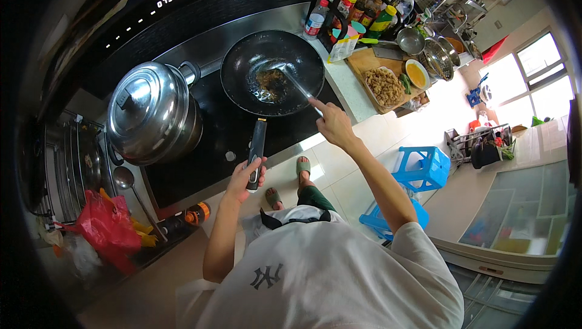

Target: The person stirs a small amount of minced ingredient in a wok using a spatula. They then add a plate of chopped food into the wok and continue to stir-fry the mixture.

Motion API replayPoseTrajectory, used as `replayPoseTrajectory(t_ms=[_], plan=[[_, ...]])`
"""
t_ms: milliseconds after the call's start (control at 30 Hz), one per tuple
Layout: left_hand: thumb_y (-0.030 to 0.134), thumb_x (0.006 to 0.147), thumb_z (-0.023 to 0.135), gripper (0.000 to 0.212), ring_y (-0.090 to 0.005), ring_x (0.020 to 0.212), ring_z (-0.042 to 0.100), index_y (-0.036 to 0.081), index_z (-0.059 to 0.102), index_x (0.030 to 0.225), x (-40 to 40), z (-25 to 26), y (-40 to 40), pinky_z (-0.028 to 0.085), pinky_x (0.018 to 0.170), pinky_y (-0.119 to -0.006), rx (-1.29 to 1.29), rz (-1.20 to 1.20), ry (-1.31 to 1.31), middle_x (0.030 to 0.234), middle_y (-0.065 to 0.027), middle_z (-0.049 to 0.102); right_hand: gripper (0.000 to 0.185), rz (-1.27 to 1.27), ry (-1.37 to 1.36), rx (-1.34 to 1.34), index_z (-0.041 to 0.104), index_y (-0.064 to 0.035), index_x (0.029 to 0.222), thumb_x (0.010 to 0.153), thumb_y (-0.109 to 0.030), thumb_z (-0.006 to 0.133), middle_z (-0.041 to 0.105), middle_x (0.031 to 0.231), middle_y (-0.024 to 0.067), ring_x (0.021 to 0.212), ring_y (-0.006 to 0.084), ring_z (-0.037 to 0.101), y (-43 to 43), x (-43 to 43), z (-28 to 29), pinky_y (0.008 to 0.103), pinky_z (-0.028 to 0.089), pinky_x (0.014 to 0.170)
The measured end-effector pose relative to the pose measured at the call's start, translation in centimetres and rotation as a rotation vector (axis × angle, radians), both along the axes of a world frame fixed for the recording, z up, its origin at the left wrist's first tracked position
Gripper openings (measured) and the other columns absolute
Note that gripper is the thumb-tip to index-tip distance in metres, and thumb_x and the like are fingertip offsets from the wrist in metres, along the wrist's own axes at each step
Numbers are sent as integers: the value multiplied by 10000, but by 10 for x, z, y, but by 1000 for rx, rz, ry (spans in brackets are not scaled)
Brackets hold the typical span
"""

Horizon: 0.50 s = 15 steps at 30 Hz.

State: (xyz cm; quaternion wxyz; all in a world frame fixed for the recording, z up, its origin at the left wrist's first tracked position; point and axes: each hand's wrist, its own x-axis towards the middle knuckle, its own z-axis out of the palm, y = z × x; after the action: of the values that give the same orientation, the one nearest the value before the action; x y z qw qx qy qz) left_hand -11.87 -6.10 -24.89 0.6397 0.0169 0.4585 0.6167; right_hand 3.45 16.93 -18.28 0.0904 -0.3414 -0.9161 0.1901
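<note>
My left hand (246,179) grips the black handle of a wok (232,65) that stands on the black glass hob (218,147). In my right hand (335,125) is a metal spatula (300,83), its blade down in the wok. Beside the blade, a small heap of brown, cooked-looking food (271,84) lies in shiny oil at the wok's bottom. To the right, a wooden cutting board (357,61) bears a white dish of brown crumbly food (384,86), some green leaves (404,82) and a bowl of yellow liquid (416,74), which looks like beaten egg.
A lidded steel pot (150,110) stands left of the wok. A ladle (124,178) and a red plastic bag (109,224) lie at the lower left. Bottles (316,19) and metal bowls (411,40) crowd the right counter. Blue plastic stools (423,169) stand on the floor.
</note>
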Motion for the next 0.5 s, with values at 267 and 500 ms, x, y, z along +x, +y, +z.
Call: replayPoseTrajectory(t_ms=[267,500], plan=[[252,862,605,319,-117,545,512,10,532,1057,0,-7,-7,404,481,-233,-9,29,-44,713,-41,555,518,85,-218,-30,509,-194,1245,748,-48,502,550,795,141,677,328,574,-38,71,66,436,457,596],[268,883,574,334,-110,549,513,-2,521,1071,2,-3,-5,409,485,-229,-15,82,-47,726,-46,560,519,86,-39,-75,490,-178,1267,772,-24,517,544,758,158,689,338,562,3,42,27,433,448,631]])
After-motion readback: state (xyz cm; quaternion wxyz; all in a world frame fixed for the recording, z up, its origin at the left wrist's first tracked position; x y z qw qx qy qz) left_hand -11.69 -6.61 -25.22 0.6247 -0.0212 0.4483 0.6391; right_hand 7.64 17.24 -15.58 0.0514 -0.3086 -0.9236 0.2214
